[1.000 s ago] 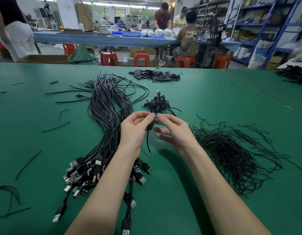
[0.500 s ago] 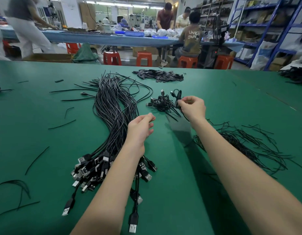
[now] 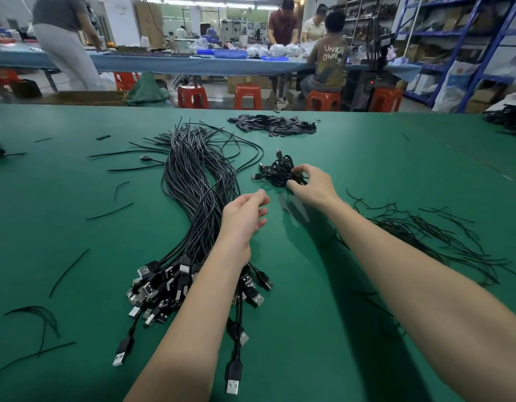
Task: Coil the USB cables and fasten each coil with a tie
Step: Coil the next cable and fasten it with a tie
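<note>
Two bare hands work over a green, matte surface [image 3: 77,227] in the head view. The right hand [image 3: 312,187], just right of the frame's centre, curls its thumb and fingers around the edge of a small tangled pile of coiled cables [image 3: 280,171], glossy black loops with little plugs poking out at the upper left. The left hand [image 3: 242,219] hovers at the centre, fingers loosely bent and holding nothing, above a long sheaf of straight USB cables [image 3: 196,181]. These are thin, round, dark cords that fan out toward the top of the frame and gather at the lower left into a cluster of boxy black plugs with silvery metal tips [image 3: 164,285]. At the right lies a wiry heap of thin black ties [image 3: 425,236], and stray ties [image 3: 68,271] dot the left part of the surface. A flat pile of small dark rectangular pieces [image 3: 274,126] sits at the upper centre.

Half a second ago the right hand held a coil lifted just beside the pile; now it is down on the pile. The left hand has hardly shifted and remains slack.
</note>
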`<action>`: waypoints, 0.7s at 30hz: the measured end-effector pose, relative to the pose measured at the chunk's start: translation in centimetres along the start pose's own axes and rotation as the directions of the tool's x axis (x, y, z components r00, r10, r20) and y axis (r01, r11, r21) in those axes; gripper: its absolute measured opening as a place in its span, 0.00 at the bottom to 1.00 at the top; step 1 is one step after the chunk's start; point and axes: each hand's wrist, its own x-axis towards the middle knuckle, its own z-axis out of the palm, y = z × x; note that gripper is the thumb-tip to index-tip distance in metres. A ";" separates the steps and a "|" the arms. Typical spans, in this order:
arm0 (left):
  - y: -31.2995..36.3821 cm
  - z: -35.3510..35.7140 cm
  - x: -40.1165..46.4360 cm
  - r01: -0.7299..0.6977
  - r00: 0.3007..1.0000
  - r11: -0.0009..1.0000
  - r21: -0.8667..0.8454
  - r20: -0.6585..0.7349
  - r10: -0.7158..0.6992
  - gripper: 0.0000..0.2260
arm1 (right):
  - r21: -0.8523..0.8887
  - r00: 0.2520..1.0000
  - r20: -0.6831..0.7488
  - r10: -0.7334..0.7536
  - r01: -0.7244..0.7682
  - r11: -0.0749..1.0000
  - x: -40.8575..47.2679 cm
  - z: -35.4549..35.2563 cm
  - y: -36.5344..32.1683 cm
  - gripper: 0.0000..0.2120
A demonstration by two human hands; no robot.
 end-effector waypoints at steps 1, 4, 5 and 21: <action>0.0 0.0 0.0 0.001 1.000 1.000 0.001 -0.001 -0.001 0.06 | -0.010 1.000 -0.005 -0.018 0.018 1.000 -0.4 -0.2 -0.2 0.19; -0.1 0.0 0.0 0.001 1.000 1.000 0.016 -0.004 -0.001 0.07 | 0.049 0.997 -0.074 -0.022 0.026 0.998 -2.3 -0.9 -0.9 0.16; -0.1 0.0 0.0 0.001 1.000 1.000 0.019 -0.005 -0.001 0.07 | 0.094 0.994 -0.108 -0.010 0.020 0.995 -3.3 -1.0 -1.1 0.14; 0.7 0.3 -0.7 -0.033 0.996 0.997 0.071 0.085 0.027 0.15 | 0.038 0.922 0.386 -0.042 0.029 0.999 -13.0 -1.3 -3.9 0.07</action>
